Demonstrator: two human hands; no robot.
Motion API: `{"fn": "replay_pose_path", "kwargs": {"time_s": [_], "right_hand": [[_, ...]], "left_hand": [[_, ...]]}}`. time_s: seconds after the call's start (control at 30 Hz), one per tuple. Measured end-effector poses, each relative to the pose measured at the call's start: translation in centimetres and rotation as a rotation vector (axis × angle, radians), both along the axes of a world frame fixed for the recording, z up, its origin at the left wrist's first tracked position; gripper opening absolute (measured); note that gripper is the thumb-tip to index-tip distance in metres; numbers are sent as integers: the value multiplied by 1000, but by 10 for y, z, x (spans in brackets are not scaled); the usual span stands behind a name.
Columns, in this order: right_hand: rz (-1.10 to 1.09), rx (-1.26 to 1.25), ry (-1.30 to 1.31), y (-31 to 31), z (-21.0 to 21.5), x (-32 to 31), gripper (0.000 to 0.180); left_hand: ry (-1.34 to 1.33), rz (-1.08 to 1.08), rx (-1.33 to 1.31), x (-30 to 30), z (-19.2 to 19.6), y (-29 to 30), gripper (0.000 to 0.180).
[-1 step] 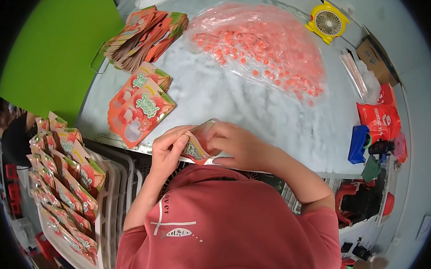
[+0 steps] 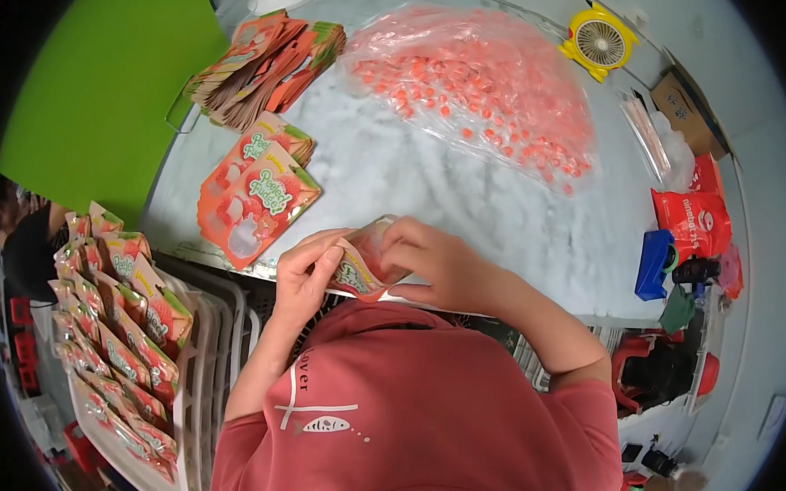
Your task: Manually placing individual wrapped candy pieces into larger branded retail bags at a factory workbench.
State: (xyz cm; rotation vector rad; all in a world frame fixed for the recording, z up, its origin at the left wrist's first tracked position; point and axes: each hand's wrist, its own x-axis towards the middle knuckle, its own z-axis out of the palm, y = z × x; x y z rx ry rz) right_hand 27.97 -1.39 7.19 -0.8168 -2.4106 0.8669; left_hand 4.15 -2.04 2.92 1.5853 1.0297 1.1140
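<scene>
At the table's near edge I hold a pink-and-red printed candy pouch (image 2: pixel 354 273) with a clear part. My left hand (image 2: pixel 301 274) is closed on its left side, thumb laid over the front. My right hand (image 2: pixel 446 262) bends over the pouch's right side, fingers at the clear part and thumb lower down by the edge. Whether its fingertips are inside the pouch or pinch something small is hidden. Two stacks of flat matching pouches, the nearer stack (image 2: pixel 264 203) and a fanned pile (image 2: pixel 267 71), lie beyond my left hand.
A large clear bag of pink-red candies (image 2: pixel 483 92) covers the table's far middle. At lower left, upright filled pouches (image 2: pixel 120 328) crowd a white plastic crate (image 2: pixel 190 421). A yellow fan (image 2: pixel 599 42), a red packet (image 2: pixel 694 219) and a blue holder (image 2: pixel 654 265) line the right side.
The fingers of my right hand have shifted slightly at the pouch. My left hand and the things on the table stay in place.
</scene>
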Motion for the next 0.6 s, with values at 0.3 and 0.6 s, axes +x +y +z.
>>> {"fn": "replay_pose_path", "kwargs": {"time_s": [0.3, 0.6], "right_hand": [[83, 32, -242, -5, -13, -6, 29], [-296, 53, 150, 2, -20, 7, 21]], "left_hand": [[-24, 7, 14, 1, -1, -3, 23], [-84, 39, 5, -9, -6, -3, 27]]}}
